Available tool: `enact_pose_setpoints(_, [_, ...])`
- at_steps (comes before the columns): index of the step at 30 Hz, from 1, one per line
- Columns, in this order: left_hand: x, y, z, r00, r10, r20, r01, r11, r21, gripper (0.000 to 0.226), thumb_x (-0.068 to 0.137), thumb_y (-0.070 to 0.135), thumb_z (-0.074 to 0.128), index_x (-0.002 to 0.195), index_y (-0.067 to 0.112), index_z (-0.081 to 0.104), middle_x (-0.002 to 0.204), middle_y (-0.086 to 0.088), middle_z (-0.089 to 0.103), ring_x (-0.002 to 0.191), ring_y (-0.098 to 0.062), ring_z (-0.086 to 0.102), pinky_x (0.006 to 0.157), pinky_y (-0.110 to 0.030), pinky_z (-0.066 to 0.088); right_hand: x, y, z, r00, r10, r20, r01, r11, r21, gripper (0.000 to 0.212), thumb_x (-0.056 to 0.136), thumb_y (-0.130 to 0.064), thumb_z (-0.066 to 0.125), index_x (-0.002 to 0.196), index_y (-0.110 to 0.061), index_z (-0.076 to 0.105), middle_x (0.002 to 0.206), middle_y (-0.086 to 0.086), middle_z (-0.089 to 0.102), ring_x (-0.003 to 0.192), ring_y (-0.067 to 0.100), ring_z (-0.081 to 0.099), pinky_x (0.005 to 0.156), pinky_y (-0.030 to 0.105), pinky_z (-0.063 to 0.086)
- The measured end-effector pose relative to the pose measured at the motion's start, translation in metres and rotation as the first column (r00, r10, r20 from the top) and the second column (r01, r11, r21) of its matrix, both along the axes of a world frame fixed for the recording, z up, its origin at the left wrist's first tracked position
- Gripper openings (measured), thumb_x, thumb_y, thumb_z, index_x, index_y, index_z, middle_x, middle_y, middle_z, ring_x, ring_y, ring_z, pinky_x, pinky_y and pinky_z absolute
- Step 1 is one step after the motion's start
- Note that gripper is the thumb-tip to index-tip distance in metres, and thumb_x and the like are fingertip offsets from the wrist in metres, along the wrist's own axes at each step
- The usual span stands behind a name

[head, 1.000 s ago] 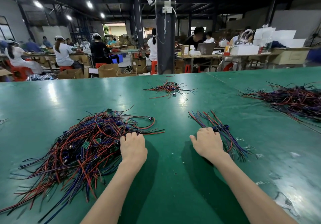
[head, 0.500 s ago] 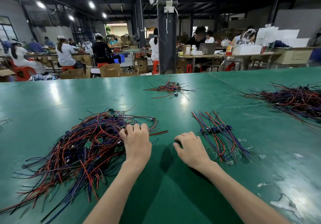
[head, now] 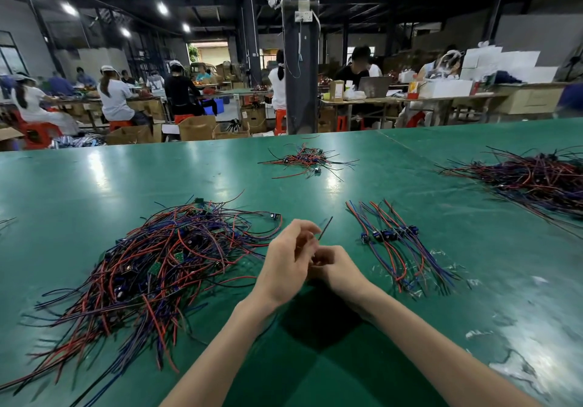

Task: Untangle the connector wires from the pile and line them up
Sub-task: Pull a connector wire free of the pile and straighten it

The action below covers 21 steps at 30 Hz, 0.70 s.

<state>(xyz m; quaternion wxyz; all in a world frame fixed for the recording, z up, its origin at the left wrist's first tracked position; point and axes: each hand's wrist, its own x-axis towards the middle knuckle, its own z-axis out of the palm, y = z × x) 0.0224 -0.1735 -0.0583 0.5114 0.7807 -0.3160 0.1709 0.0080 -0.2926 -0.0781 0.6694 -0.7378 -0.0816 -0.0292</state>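
Right, both hands are up off the glossy green table top [head: 110, 185] and meeting in front of me. My left hand [head: 288, 263] has its fingers curled, and a thin dark wire [head: 325, 227] pokes up and away from its fingertips, pinched there as far as I can see. My right hand [head: 336, 267] sits just beside it, knuckles toward me, fingers curled in and touching the left. Whether it grips anything I cannot tell, because its fingertips are hidden.

Just off to the left of my left hand sprawls the tangled pile of red, blue and black wires [head: 151, 267], with small green boards [head: 179, 256] showing among the strands and loose ends fanning toward me. Over to the right of my right hand, near but not touching, lies the straightened row of red and blue wires [head: 397, 258], side by side, their small blue connectors [head: 386, 235] lined up across the row.

Beyond my fingertips, well apart, a smaller loose heap of wires [head: 303, 159] lies on the table. Far out past the row on my right spreads a wide dark heap of wires [head: 533, 179].
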Motion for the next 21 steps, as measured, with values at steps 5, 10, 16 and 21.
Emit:
enact_pose_setpoints(5, [0.013, 0.009, -0.003, 0.971, 0.212, -0.114, -0.207, 0.977, 0.053, 0.017, 0.096, 0.011, 0.051, 0.112, 0.009, 0.056, 0.105, -0.004, 0.06, 0.094, -0.013, 0.056, 0.085, -0.018, 0.042, 0.004, -0.003, 0.004, 0.985, -0.14, -0.096, 0.157, 0.966, 0.204, 0.019, 0.085, 0.012, 0.058, 0.079, -0.004, 0.065, 0.063, 0.004, 0.064, 0.051, 0.008, 0.057, 0.058, 0.02, 0.05])
enact_pose_setpoints(10, [0.02, 0.017, -0.01, 0.969, 0.19, -0.158, -0.114, 0.912, 0.395, 0.015, 0.091, 0.02, 0.061, 0.102, 0.011, 0.065, 0.099, -0.001, 0.066, 0.089, -0.016, 0.059, 0.083, -0.024, 0.044, 0.005, -0.012, 0.007, 0.975, -0.212, -0.067, 0.222, 0.94, 0.258, 0.018, 0.085, 0.011, 0.059, 0.08, -0.006, 0.061, 0.067, 0.01, 0.057, 0.05, 0.008, 0.056, 0.054, 0.02, 0.053])
enact_pose_setpoints(16, [0.019, 0.022, -0.009, 0.974, 0.185, -0.132, -0.116, 0.905, 0.41, 0.004, 0.088, 0.013, 0.065, 0.091, 0.013, 0.067, 0.088, 0.0, 0.066, 0.085, -0.017, 0.059, 0.079, -0.025, 0.045, 0.01, -0.017, 0.001, 0.942, -0.332, -0.056, 0.336, 0.917, 0.216, 0.029, 0.087, 0.008, 0.06, 0.095, -0.016, 0.046, 0.068, 0.009, 0.055, 0.05, 0.013, 0.056, 0.051, 0.024, 0.052])
enact_pose_setpoints(21, [0.023, 0.032, -0.002, 0.949, 0.312, -0.039, -0.273, 0.877, 0.395, 0.015, 0.093, 0.01, 0.055, 0.087, 0.015, 0.068, 0.088, -0.002, 0.055, 0.093, -0.025, 0.055, 0.09, -0.04, 0.042, 0.015, -0.025, 0.001, 0.901, -0.421, -0.102, 0.433, 0.866, 0.249, 0.04, 0.087, 0.007, 0.06, 0.113, -0.013, 0.037, 0.072, 0.007, 0.053, 0.057, 0.014, 0.057, 0.052, 0.023, 0.053])
